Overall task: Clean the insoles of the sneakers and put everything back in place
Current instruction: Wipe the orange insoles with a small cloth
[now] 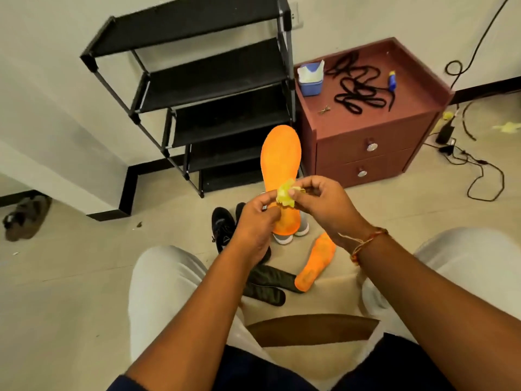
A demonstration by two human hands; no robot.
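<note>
1. Orange in colour, the insole point(282, 153) stands upright at the centre of the frame, toe end up.
2. Wiping looks like the step in hand: a crumpled yellow wipe point(286, 194) sits against its lower half.
3. The next move probably calls for drawing the wipe along the whole length while the insole is kept steady.
4. The left hand point(253, 221) grips the insole near the heel, fingers curled close.
5. The right hand point(324, 204) pinches the wipe narrowly between thumb and fingertips.
6. The second insole point(315, 263) and the black insoles point(267, 286) lie on the floor at lower centre, near the black sneaker point(222, 224).
</note>
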